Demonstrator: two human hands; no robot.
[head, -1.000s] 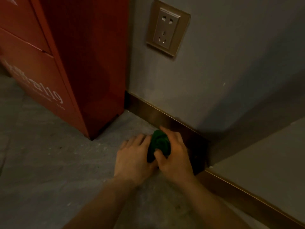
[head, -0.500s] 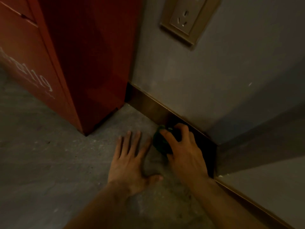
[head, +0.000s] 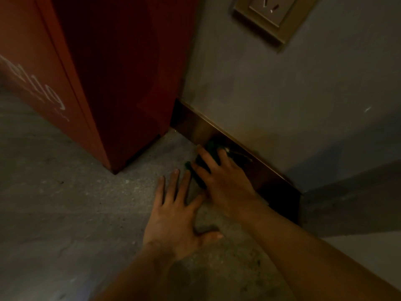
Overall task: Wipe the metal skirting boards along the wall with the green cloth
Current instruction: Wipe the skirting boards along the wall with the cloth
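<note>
The bronze-toned metal skirting board (head: 196,128) runs along the foot of the grey wall, from the red cabinet down to the wall corner at right. My right hand (head: 223,181) presses the bunched dark green cloth (head: 211,147) against the board, with its fingers spread over the cloth. Only small parts of the cloth show between and beyond the fingers. My left hand (head: 175,216) lies flat on the concrete floor beside it, fingers apart, holding nothing.
A red metal cabinet (head: 104,79) stands against the wall at left, its corner close to the cloth. A wall socket (head: 269,14) sits above. The wall juts out at a corner (head: 301,205) on the right. Grey concrete floor (head: 54,203) spreads to the left.
My left hand has let go of the cloth and now rests flat on the floor. My right hand has pushed the cloth up onto the skirting board and along it toward the cabinet.
</note>
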